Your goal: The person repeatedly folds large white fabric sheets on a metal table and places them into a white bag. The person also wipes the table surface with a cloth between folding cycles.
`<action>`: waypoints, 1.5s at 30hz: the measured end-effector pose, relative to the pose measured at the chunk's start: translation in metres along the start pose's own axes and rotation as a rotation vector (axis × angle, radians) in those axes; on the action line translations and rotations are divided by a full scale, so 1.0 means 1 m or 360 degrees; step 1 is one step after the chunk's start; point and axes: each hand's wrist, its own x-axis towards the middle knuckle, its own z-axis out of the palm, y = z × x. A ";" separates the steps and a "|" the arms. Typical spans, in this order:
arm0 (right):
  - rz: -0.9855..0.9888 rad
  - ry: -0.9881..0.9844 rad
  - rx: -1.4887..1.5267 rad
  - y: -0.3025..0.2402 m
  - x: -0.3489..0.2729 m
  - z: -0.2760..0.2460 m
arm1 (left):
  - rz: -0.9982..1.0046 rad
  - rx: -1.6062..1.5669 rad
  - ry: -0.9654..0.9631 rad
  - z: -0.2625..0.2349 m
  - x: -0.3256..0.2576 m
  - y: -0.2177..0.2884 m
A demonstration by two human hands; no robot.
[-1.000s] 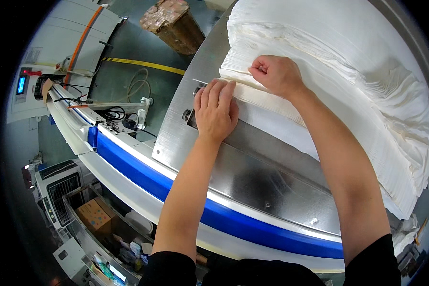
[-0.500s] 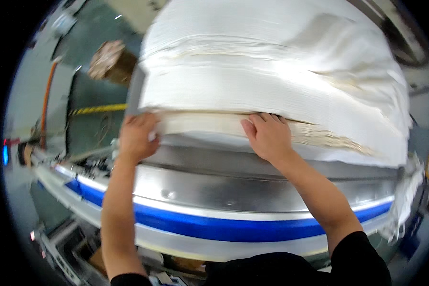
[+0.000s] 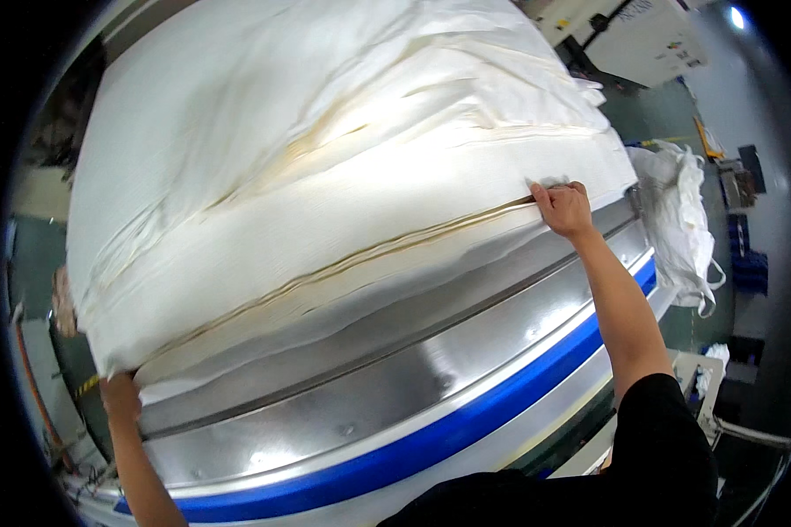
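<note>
A large, thick pile of white fabric (image 3: 264, 167) in many soft layers fills the upper middle of the view. Along its near side runs a long folded edge with cream-coloured layers showing. My right hand (image 3: 564, 209) is closed over the right part of this edge, fingers curled onto the cloth and thumb toward the left. At the far left end of the edge, my left hand (image 3: 121, 395) grips the fabric's corner; its fingertips are partly hidden by the cloth. The arms are spread wide, with the long edge stretching between the hands.
Below the fabric lies a shiny metal ledge (image 3: 395, 369) with a blue strip (image 3: 501, 386) along its front. A white sack (image 3: 677, 211) with loop handles hangs at the right. Behind, at the upper right, stands a pale machine cabinet (image 3: 646, 39).
The view has turned to the right. My hands have spread apart along the folded edge, the left to the left corner and the right toward the right end.
</note>
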 end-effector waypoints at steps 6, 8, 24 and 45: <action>0.0065 -0.0089 -0.0128 0.138 -0.002 0.005 | -0.0394 -0.0438 0.0101 0.014 0.007 0.000; 0.0101 -0.0434 -0.0451 0.184 0.004 0.006 | -0.0419 -0.0462 0.0126 0.013 0.009 0.006; 0.0123 -0.0734 -0.0835 0.324 -0.003 0.019 | -0.0377 -0.0408 -0.0043 0.019 -0.011 -0.003; -0.0239 -0.1405 -0.0746 0.357 -0.185 -0.088 | 0.0113 -0.0195 -0.0830 0.017 -0.230 0.047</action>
